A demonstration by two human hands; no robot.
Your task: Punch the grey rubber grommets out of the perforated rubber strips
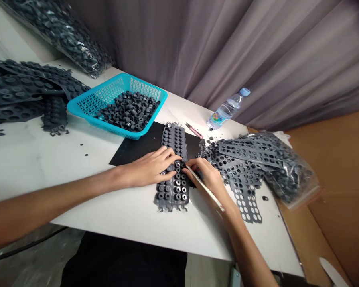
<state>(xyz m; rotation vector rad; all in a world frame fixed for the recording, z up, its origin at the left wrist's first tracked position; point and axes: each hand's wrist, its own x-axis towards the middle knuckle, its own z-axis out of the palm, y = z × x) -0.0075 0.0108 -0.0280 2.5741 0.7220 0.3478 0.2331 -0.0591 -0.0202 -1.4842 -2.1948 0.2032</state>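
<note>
A dark grey moulded rubber sheet [174, 141] with rows of round, ring-like bumps lies lengthwise on a black mat [137, 149]. My left hand [155, 165] rests across the sheet's left side, fingers apart and fingertips pressing on it. From the right, my right hand [208, 173] grips a thin white stick-like tool [208, 191], whose tip end is at the sheet's right edge near my left index finger. My right fingertips meet at that edge; what exactly they pinch there is partly hidden. Short runner tails stick out at the sheet's near end.
A blue basket [119, 131] holds many small black rubber rings. Pink-handled snips [194, 130] and a water bottle [224, 111] stand behind. Perforated sheets [242, 167] and a filled plastic bag [290, 175] lie right; more sheets [26, 87] and another bag [66, 36] left.
</note>
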